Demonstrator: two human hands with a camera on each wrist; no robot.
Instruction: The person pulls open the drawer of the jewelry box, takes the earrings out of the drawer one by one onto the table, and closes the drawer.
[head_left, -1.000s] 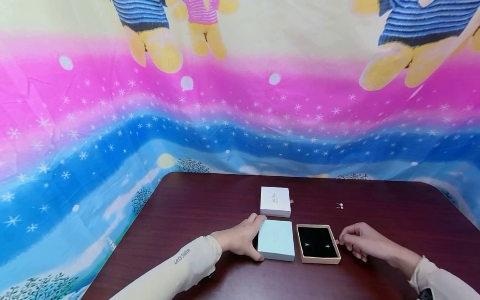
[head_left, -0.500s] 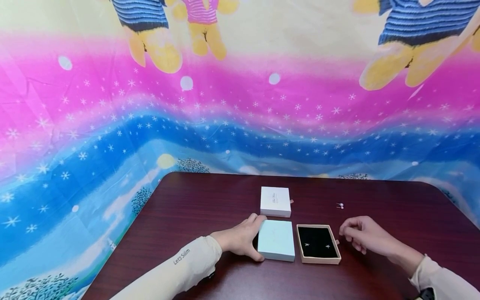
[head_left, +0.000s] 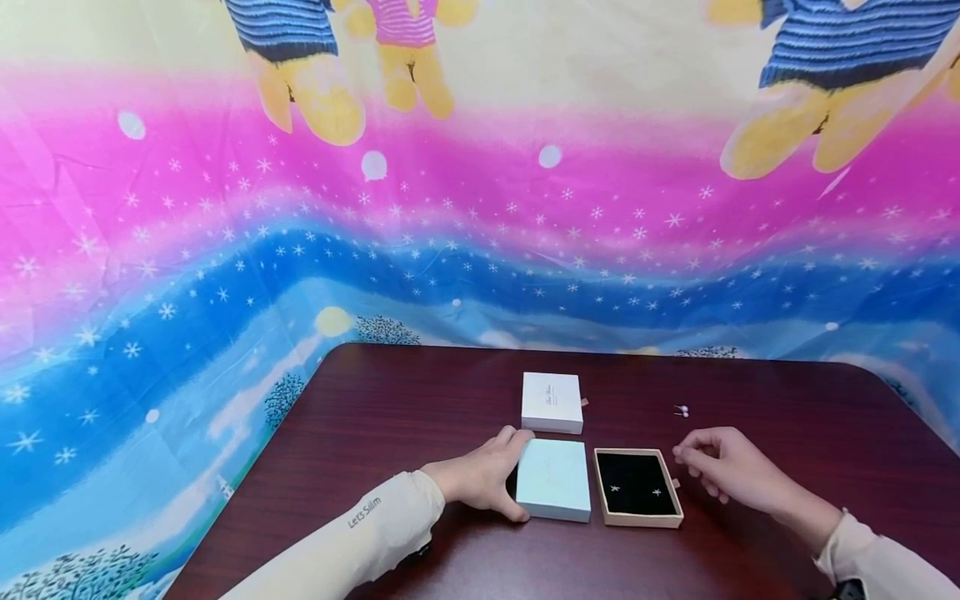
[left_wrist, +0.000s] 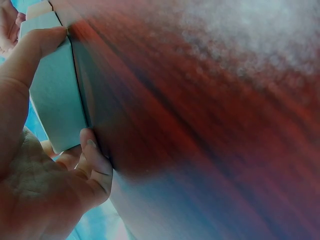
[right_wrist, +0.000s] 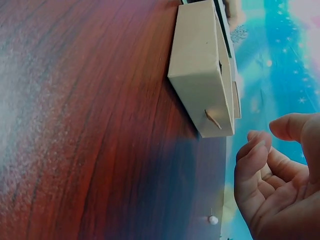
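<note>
My left hand (head_left: 483,479) holds a pale mint box sleeve (head_left: 553,481) by its left side. In the left wrist view, the thumb and fingers span opposite edges of this sleeve (left_wrist: 59,90). Just right of it lies a cream box drawer (head_left: 641,522) with a black lining. Two small star-like earrings (head_left: 614,489) sit on the lining. A ribbon tab (right_wrist: 212,119) sticks out of the drawer's end in the right wrist view. My right hand (head_left: 731,468) hovers right of the drawer, fingers loosely curled, thumb and index apart, holding nothing.
A white box (head_left: 551,400) with dark lettering and a ribbon tab stands behind the mint sleeve. Pearl earrings (head_left: 681,411) lie on the dark red wooden table (head_left: 420,383) beyond my right hand. A printed cloth (head_left: 480,208) hangs behind the table.
My right hand has moved off the drawer's ribbon tab, slightly up and away from it. The left hand, sleeve and drawer have not moved visibly.
</note>
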